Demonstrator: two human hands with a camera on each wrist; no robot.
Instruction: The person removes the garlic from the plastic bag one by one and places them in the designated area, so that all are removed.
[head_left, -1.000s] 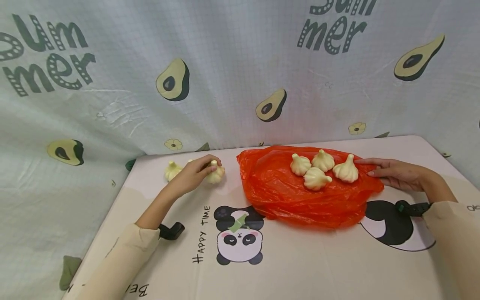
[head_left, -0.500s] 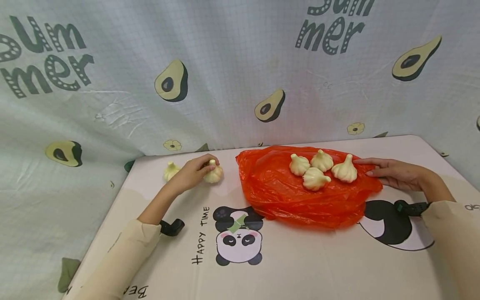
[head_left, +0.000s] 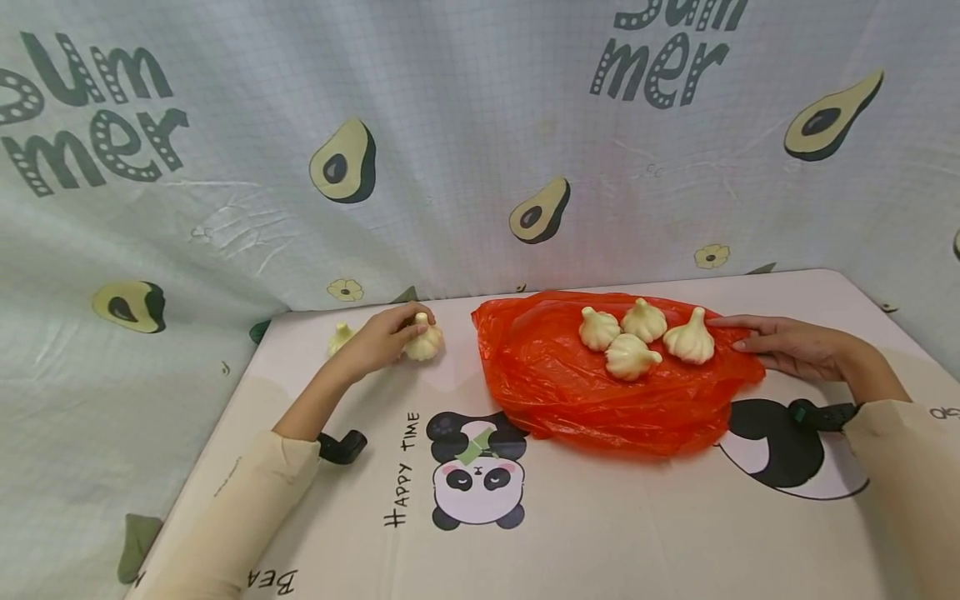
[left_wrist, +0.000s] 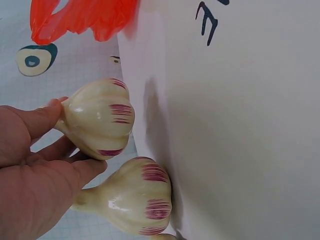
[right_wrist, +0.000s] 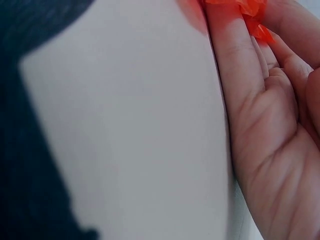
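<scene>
In the head view my left hand (head_left: 382, 337) pinches a pale garlic bulb (head_left: 424, 340) by its neck, on the left part of the table. The left wrist view shows this bulb upright in the fingers, with a second garlic bulb (left_wrist: 137, 197) standing close beside it, purple-streaked at its base. Another bulb (head_left: 340, 337) is partly hidden behind my left hand. My right hand (head_left: 798, 348) holds the right edge of a crumpled red plastic bag (head_left: 555, 379), its thumb on the film; some fingertips are hidden. Several garlic bulbs (head_left: 632, 358) lie grouped on the bag.
The table (head_left: 615, 525) has a pale cover printed with pandas and lettering. Behind it hangs a light curtain (head_left: 450, 150) with avocado prints, close to the table's back edge. A black wrist strap device (head_left: 342, 447) sits at my left wrist.
My left hand has shifted slightly up and left with the garlic bulb in its fingers. The right hand, the bag and the bulbs on it hold their places.
</scene>
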